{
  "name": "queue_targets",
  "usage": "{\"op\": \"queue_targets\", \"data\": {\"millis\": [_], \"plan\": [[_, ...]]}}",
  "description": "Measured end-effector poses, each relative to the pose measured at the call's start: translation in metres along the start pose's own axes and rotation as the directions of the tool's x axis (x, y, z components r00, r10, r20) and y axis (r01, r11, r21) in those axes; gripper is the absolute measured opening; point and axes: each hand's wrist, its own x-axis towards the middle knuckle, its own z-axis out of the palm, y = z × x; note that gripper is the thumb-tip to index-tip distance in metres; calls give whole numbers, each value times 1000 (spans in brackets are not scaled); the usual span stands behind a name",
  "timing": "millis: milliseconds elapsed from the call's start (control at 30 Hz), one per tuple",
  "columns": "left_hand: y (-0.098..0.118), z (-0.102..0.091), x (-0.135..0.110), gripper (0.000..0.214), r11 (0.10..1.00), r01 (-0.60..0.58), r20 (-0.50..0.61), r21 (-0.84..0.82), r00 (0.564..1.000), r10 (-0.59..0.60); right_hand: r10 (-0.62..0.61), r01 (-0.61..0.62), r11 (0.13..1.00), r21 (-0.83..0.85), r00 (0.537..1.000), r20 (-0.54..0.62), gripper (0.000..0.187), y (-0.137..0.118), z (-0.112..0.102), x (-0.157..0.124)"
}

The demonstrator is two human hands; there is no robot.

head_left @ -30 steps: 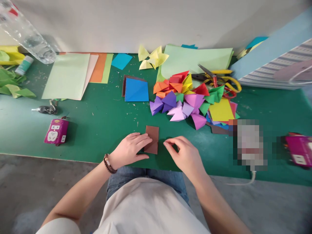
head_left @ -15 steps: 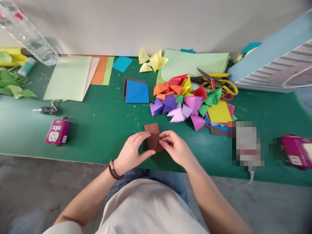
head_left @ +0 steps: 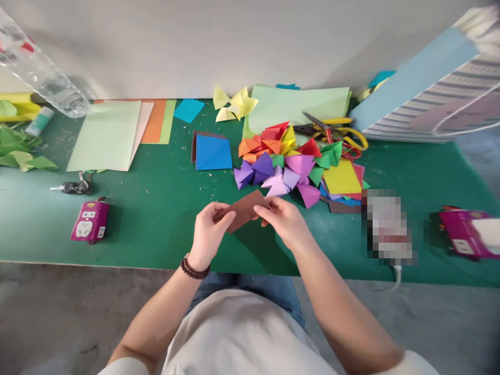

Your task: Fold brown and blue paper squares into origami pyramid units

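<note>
Left hand (head_left: 209, 234) and right hand (head_left: 282, 221) pinch opposite ends of a brown paper sheet (head_left: 246, 211) (light, floppy; hold near the edges).

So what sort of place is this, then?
It looks like a paper-craft workbench, perhaps in a workshop or hobby room: a green-topped table holds a heap of folded origami pieces, stacked coloured paper sheets and a pair of scissors.
</note>
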Motion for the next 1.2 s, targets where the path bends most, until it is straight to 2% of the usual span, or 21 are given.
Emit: {"op": "queue_targets", "data": {"millis": [100, 167, 233, 267, 333, 433, 500, 633, 833, 1200], "plan": [[5, -3, 3, 26, 999, 49, 164, 22, 985, -52, 15, -16, 1000, 17, 999, 35, 32, 2, 2, 4], [14, -7, 11, 27, 991, 117, 327, 58, 936, -130, 23, -22, 1000, -12, 988, 152, 29, -3, 0, 9], [26, -12, 23, 24, 980, 175, 407, 97, 891, -199, 16, 5, 997, -78, 964, 266, 26, -11, -3, 16], [31, -13, 30, 24, 978, 183, 409, 101, 888, -209, -2, 35, 994, -107, 956, 292, 25, -16, -3, 21], [38, -15, 44, 26, 985, 151, 364, 83, 916, -171, -66, 102, 988, -119, 959, 275, 27, -24, -1, 31], [39, -14, 60, 32, 998, 67, 259, 16, 963, -69, -167, 182, 981, -74, 971, 169, 31, -31, 7, 46], [35, -14, 66, 34, 999, 46, 202, -22, 979, -40, -200, 208, 974, -95, 976, 90, 28, -31, 14, 52], [25, -14, 67, 34, 994, 78, 154, -70, 986, -67, -195, 200, 974, -108, 979, 53, 28, -25, 22, 53], [23, -9, 65, 35, 985, 134, 134, -109, 984, -119, -151, 154, 986, -62, 987, 45, 26, -22, 18, 49], [17, -5, 67, 35, 984, 125, 127, -130, 986, -109, -135, 137, 990, -26, 990, 47, 25, -18, 16, 52]]}}
